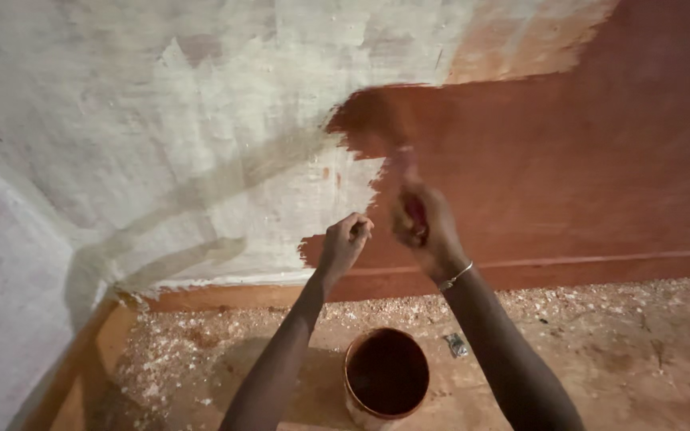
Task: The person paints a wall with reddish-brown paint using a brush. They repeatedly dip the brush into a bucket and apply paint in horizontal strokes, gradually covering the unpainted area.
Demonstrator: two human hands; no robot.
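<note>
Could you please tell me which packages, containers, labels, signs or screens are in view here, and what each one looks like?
Paint bucket: on the floor below the two arms, round, open, reddish-brown inside, no label visible.
Small scrap: on the floor right of the bucket, greyish, crumpled; too small to tell what it is.
No signs or screens in view.

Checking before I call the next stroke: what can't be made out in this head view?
- Paintbrush bristles: motion-blurred against the wet reddish-brown wall.
- Brush handle: mostly hidden inside the right hand.
- Left hand: curled closed; anything inside is hidden by its fingers.
- Paint bucket: bottom cut by the lower edge; paint level too dark to judge.
</note>
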